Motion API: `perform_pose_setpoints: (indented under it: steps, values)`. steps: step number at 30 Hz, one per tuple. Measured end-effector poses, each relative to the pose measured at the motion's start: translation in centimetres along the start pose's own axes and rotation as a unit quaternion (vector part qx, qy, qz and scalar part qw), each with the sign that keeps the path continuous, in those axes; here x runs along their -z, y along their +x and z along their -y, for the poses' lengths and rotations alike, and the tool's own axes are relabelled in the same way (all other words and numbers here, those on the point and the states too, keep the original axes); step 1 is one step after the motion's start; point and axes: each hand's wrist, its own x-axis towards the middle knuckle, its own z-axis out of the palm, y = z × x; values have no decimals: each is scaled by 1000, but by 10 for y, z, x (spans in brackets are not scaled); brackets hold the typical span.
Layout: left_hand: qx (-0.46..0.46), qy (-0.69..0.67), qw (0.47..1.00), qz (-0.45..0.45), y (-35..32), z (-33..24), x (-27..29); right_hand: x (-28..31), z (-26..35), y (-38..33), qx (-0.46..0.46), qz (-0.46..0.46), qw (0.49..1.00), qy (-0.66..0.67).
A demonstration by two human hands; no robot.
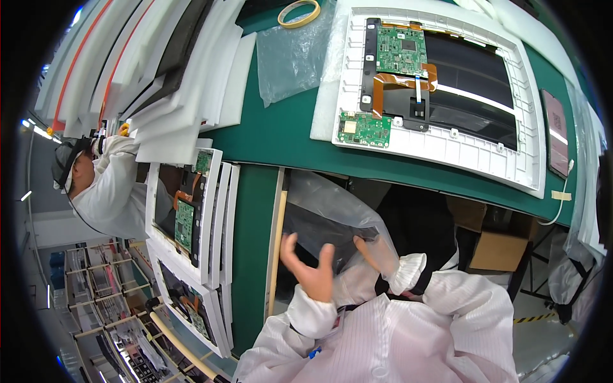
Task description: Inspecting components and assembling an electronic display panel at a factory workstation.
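My left hand (310, 269) is raised above the open space below the bench edge, fingers apart and nothing in them. To its right, my right hand (371, 254) is partly covered by a clear plastic bag (345, 207). One finger or the thumb lies along the film, which seems gripped there; the other fingers are hidden. The bag spreads out of an open drawer (281, 210) below the bench. Beyond, a display panel in a white plastic frame (460, 153) lies back up on white foam, showing green circuit boards (402, 50) and orange flat cables (383, 89).
White panel frames (220, 223) stand upright at left, under a tall stack of foam sheets (172, 121). A tape roll (299, 14) rests beside clear film (290, 67) at the back. A phone (555, 134) with a white cable lies at right. A co-worker (105, 169) is far left.
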Motion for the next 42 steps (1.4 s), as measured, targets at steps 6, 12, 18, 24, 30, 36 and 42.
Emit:
perform_pose_setpoints:
  steps: [6,12,18,24,30,36,42]
  values:
    - [433,-359,826,15,-15,134,4,-16,51,-26,-64,-90,992,-65]
    - [546,-313,773,79,-26,169,25,19,50,-28,-145,130,980,-48]
    - [535,-39,820,199,-68,207,31,116,63,-67,-58,38,997,-19]
    - [518,-240,786,236,-28,89,6,123,73,-104,-19,-87,971,222]
    - [533,-305,751,243,-4,36,-30,111,75,-117,-47,-123,974,186]
    - [512,-381,724,261,3,-3,-64,131,80,-133,-21,-336,930,150]
    - [503,-379,699,340,2,-58,-76,172,43,-162,117,-247,898,345]
